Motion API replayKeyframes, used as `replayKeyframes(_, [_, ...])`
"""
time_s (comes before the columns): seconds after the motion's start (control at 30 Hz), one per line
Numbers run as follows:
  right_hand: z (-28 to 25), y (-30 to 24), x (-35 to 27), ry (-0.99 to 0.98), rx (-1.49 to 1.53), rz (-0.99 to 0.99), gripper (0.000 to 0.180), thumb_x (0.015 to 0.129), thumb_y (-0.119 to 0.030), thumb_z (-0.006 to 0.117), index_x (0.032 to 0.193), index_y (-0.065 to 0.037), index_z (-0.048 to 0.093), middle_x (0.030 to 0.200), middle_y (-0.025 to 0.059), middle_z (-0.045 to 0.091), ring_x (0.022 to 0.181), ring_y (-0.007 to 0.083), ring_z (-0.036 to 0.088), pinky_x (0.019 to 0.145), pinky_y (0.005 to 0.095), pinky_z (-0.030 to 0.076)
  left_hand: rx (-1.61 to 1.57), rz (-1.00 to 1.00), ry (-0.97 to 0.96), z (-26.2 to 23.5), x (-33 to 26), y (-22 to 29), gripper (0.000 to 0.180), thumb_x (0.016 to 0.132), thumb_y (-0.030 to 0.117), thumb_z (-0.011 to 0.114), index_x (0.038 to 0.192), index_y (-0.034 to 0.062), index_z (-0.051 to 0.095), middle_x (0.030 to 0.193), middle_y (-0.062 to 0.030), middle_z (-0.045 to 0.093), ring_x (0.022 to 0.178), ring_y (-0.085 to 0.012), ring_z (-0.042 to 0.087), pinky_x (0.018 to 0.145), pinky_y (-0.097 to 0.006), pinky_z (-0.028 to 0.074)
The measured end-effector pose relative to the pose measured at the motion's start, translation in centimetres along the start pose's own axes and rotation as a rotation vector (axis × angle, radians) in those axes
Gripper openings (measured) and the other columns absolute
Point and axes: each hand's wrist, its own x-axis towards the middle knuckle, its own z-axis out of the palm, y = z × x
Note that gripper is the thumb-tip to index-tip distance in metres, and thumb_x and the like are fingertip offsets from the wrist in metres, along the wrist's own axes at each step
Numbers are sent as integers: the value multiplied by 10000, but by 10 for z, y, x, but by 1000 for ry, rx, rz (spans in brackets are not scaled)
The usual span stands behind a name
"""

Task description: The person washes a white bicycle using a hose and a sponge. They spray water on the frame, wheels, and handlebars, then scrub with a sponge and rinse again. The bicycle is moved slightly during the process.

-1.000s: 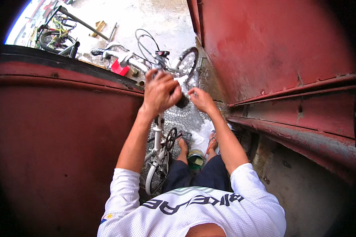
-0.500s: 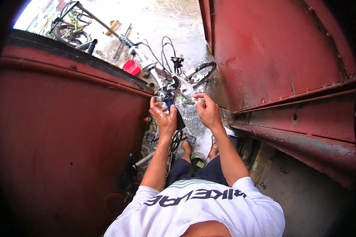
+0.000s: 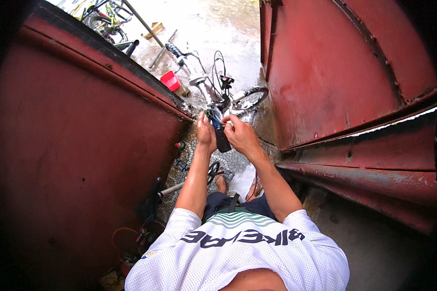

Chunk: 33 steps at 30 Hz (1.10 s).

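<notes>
In front of me is a white bicycle (image 3: 206, 89), with a black wheel (image 3: 251, 98) beyond my right hand. A dark part with a blue end and a black, grip-like lower end (image 3: 223, 141) is between my hands. My left hand (image 3: 206, 133) lies along its left side, fingers stretched upward. From the right, my right hand (image 3: 240, 137) reaches to the blue end with thumb and fingers pinched together. What the pinch holds, if anything, is too small to make out.
Red metal panels stand at left (image 3: 82, 131) and right (image 3: 335, 72). A red container (image 3: 170, 80) sits on the wet ground. Other bicycles (image 3: 109, 26) are at far left. A pedal (image 3: 181, 165) and a silver tube (image 3: 171, 189) lie near my feet on mosaic paving.
My hands have come closer together around the blue and black part. The left fingers, spread earlier, now point upward along it. My right hand has moved left and down to the blue end.
</notes>
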Motion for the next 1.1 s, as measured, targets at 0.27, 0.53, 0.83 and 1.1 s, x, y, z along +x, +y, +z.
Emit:
replayKeyframes(0.27, [10, 10, 26, 58, -97, 54, 259, 895, -212, 530, 1081, -77, 650, 901, 219, 690, 862, 378, 684, 755, 448, 522, -195, -207, -82, -25, 42, -3, 514, 1015, 535, 359, 1024, 88, 612, 855, -98, 684, 738, -263, 683, 708, -410, 580])
replayKeyframes(0.53, [25, -22, 48, 90, -87, -51, 259, 898, -209, 523, 1083, -73, 641, 933, 221, 690, 885, 409, 668, 781, 466, 516, -44, -97, 138, -37, 58, 9, 301, 995, 365, 423, 952, 126, 602, 864, -32, 668, 698, -164, 624, 626, -370, 515])
replayKeyframes(0.83, [26, -39, 89, 106, -144, 10, 245, 888, -217, 514, 1058, -92, 639, 924, 246, 685, 902, 451, 651, 805, 509, 508, 47, -61, 117, -26, 66, 42, 389, 979, 319, 489, 1255, 51, 547, 1128, -111, 598, 995, -229, 559, 873, -392, 443])
replayKeyframes(1.1, [23, -37, 122, 124, -195, 10, 304, 861, -257, 510, 1075, -97, 654, 955, 248, 686, 948, 434, 653, 827, 492, 508, -46, -51, 84, -27, 90, 54, 369, 996, 287, 444, 1266, 43, 507, 1143, -140, 599, 958, -261, 585, 834, -394, 465])
